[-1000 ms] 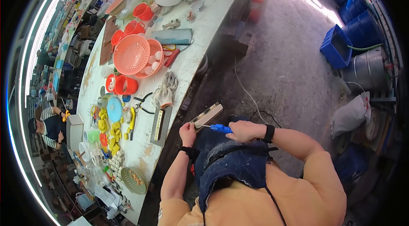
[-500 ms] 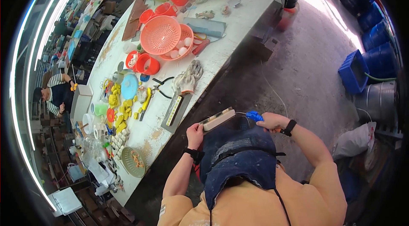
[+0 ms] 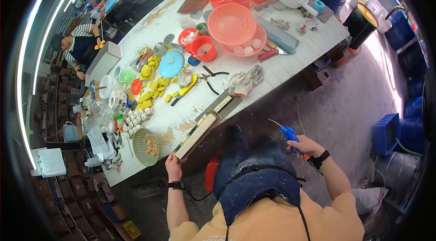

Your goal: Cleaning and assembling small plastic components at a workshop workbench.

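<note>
My left hand [image 3: 173,168] grips the near end of a long cream mould-like block [image 3: 196,135], held tilted up and to the right over the table's edge. Its far end overlaps a dark grey board [image 3: 232,104] that carries a strip of pale yellow pieces. Off to the right, my right hand [image 3: 303,146] is closed around a blue air blow gun [image 3: 287,133], whose thin metal nozzle points up and left, apart from the block. Work gloves [image 3: 246,81] and black-handled pliers [image 3: 210,77] lie just beyond the board.
The white table [image 3: 281,71] bears coral colanders [image 3: 232,28], red cups [image 3: 203,48], a blue disc [image 3: 171,64], yellow lumps [image 3: 145,104] and a green basket [image 3: 146,146]. At right stand blue drums [image 3: 411,120] and a blue crate [image 3: 385,133]. Another person [image 3: 79,46] works at far left.
The view has turned. My left hand has carried the block left, to the table edge. My right hand has drawn the blow gun away, so its nozzle is no longer near the block's end.
</note>
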Available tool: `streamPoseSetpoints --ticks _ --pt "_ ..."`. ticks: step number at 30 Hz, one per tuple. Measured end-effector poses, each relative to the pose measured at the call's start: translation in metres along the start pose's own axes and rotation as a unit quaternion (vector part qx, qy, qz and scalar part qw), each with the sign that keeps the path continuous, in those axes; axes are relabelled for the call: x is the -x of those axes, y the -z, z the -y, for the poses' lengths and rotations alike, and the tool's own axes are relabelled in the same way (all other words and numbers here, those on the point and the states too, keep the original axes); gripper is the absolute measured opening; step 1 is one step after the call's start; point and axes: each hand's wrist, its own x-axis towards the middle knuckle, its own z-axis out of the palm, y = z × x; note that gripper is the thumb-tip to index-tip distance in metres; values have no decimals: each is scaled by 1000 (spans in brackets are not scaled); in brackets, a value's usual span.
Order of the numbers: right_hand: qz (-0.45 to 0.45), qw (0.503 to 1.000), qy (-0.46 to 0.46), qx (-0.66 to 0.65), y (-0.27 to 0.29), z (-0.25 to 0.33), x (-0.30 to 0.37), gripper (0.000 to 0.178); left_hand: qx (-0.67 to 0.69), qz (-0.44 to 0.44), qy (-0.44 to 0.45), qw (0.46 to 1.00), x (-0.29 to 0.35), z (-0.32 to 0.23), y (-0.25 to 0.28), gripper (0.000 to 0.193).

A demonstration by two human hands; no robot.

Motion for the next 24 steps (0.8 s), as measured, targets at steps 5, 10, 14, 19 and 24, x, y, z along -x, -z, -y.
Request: streamPoseSetpoints --ticks 5,10,14,19,24 --pt "55 997 9 61 -33 44 -13 41 2 -88 49 995 -72 27 51 29" --pt "43 996 -3 76 -47 67 -27 38 19 -152 100 983 -112 42 77 30" --pt "22 998 -5 52 -53 82 -29 36 -388 -225 -59 892 -113 43 74 35" --pt "20 998 -15 53 -62 84 -31 37 -390 9 -118 913 -84 0 -69 43" --pt "48 994 -16 94 -70 83 -33 39 -529 69 -263 804 -104 17 -136 57"
